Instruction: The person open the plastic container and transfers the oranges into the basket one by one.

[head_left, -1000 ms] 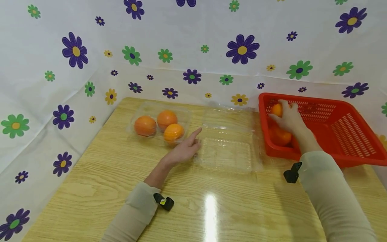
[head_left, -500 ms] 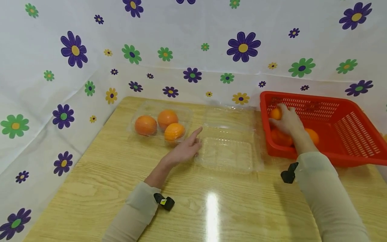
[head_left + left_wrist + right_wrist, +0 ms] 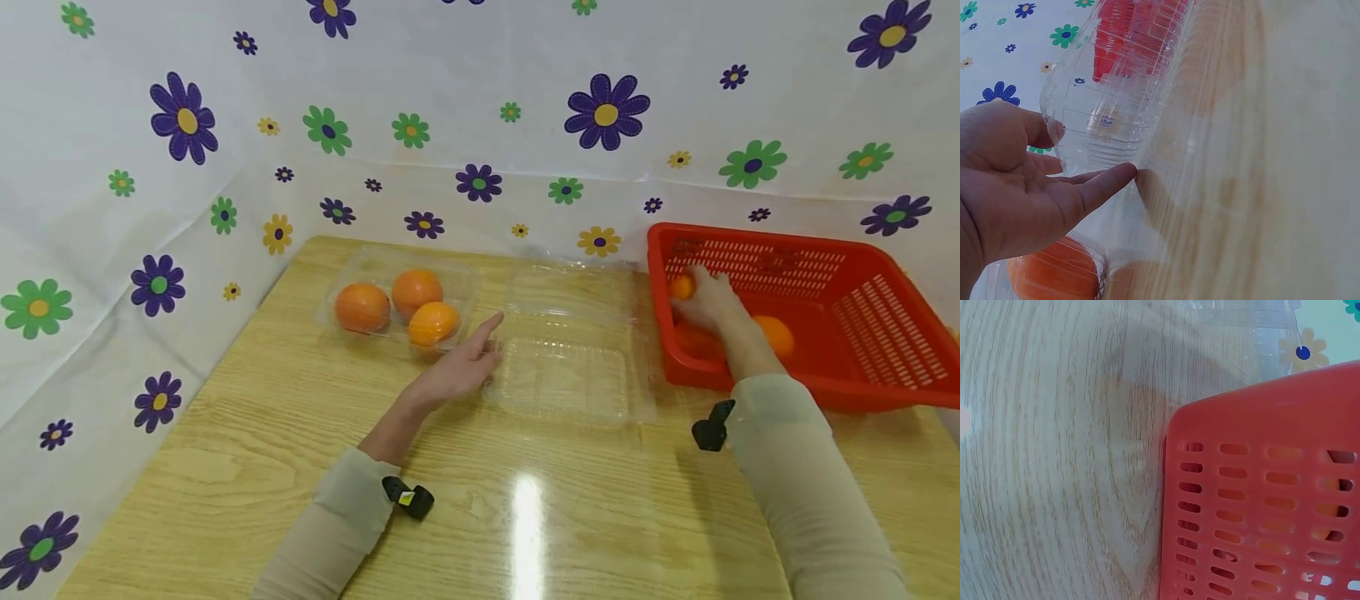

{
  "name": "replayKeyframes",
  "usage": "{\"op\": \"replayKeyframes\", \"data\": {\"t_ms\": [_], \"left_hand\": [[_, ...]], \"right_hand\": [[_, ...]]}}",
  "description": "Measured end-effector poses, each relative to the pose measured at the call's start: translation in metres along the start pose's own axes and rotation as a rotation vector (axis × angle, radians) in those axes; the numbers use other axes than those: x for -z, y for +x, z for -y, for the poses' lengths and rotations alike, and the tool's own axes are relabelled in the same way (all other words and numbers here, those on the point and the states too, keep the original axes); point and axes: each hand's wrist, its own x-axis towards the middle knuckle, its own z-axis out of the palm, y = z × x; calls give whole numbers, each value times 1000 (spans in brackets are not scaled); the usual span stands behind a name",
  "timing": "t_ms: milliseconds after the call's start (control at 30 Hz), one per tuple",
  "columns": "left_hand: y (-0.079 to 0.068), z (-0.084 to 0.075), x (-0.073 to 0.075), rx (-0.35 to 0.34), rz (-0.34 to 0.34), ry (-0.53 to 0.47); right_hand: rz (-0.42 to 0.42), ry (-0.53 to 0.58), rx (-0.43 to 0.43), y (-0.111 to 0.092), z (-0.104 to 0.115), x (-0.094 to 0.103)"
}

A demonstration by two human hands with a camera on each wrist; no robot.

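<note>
My left hand (image 3: 459, 371) rests at the left edge of a clear plastic clamshell box (image 3: 564, 379), its lid folded back. In the left wrist view, extended fingers touch the side of that box (image 3: 1107, 128). Inside the red basket (image 3: 810, 392), my right hand (image 3: 712, 302) grips an orange (image 3: 682, 287) near the left wall, thumb and fingers around it. Another orange (image 3: 775, 335) lies to the right of the wrist. More orange fruit (image 3: 697, 342) shows below the hand, partly covered. The right wrist view has only the basket's slotted outside (image 3: 1254, 425), hiding the hand.
A second clear box (image 3: 341, 279) at the left holds three oranges (image 3: 417, 292). The wooden table (image 3: 585, 517) extends in front. A white flower-patterned cloth (image 3: 510, 150) hangs behind and to the left.
My right hand has moved lower in the basket with the orange. The orange right of the wrist has come into view. My left hand has stayed by the box; the head view has shifted slightly.
</note>
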Motion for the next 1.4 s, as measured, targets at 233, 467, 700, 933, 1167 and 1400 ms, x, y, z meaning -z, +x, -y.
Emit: {"op": "replayKeyframes", "data": {"t_ms": [233,467,700,933,1167,1400], "left_hand": [[1,1,0,-14,0,9],[-1,0,1,-6,-10,16],[-2,-1,2,8,-14,18],[-2,-2,1,-5,1,-9],[0,-1,1,-10,10,-15],[0,0,1,-8,12,-28]], "right_hand": [[-16,-40,-22,2,-1,0],[-108,-72,28,3,-3,-2],[-115,-108,39,5,-2,-2],[-95,-113,24,5,-4,-2],[-104,-136,36,3,-5,-1],[-97,-148,33,3,-3,-1]]}}
